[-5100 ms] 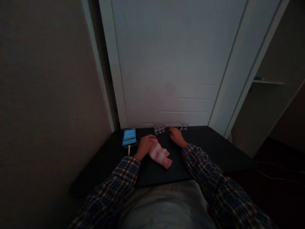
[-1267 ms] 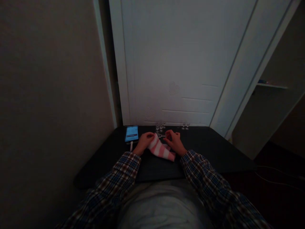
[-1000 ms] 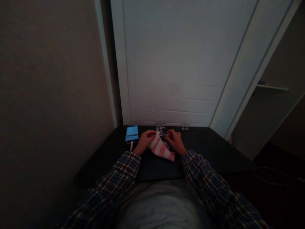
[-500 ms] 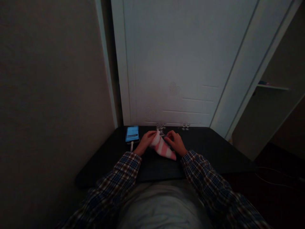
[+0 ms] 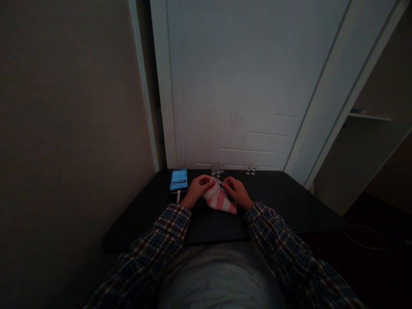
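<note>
place: likely a room at home, dim
big white panel (image 5: 225,77): 12 o'clock, door or wardrobe front, can't tell; decorative heart motifs (image 5: 236,119)
wall (image 5: 74,120): plain, 9 o'clock
shelf (image 5: 370,117): pale, between 2 and 3 o'clock
dark table (image 5: 296,201): 6 o'clock; lit phone-like device (image 5: 179,179) at its 10, small stemmed glasses (image 5: 218,172) at its 12
floor cable (image 5: 367,247): thin, 4 o'clock
</note>
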The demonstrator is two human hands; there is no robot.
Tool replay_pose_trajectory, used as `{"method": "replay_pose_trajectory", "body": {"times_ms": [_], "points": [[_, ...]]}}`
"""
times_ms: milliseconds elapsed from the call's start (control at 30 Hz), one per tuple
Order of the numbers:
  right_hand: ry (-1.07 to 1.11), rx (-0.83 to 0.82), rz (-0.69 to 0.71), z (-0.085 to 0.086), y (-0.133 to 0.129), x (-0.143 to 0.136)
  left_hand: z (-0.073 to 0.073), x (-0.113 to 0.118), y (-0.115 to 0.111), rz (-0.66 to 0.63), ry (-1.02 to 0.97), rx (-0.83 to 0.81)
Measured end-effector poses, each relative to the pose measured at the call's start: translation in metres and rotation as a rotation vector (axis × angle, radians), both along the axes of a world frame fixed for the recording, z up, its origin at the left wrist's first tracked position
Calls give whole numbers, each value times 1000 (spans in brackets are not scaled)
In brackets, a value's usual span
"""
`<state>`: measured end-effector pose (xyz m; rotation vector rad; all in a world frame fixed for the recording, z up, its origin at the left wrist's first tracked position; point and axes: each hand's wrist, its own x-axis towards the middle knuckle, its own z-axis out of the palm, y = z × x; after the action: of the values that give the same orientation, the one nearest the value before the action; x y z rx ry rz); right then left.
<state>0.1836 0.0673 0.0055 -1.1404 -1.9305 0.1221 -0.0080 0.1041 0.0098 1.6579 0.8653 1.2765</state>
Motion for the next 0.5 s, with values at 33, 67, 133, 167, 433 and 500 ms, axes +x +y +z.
{"method": "replay_pose_trajectory", "body": {"times_ms": [33,67,133,167,433,500], "points": [[8,-3,6,-1,1,0,-1,0,0,-1,-6,1],[16,-6,11,-1,2,1,-1,0,1,-3,-10,3],[31,-8,13,-3,4,2,-2,0,1,-4,-13,12],[38,-7,12,-3,4,3,-1,0,1,-3,-13,18],[80,-32,33,-5,6,3,8,0,-6,0,53,98],[86,-39,51,-4,5,2,8,0,-6,-3,48,101]]}}
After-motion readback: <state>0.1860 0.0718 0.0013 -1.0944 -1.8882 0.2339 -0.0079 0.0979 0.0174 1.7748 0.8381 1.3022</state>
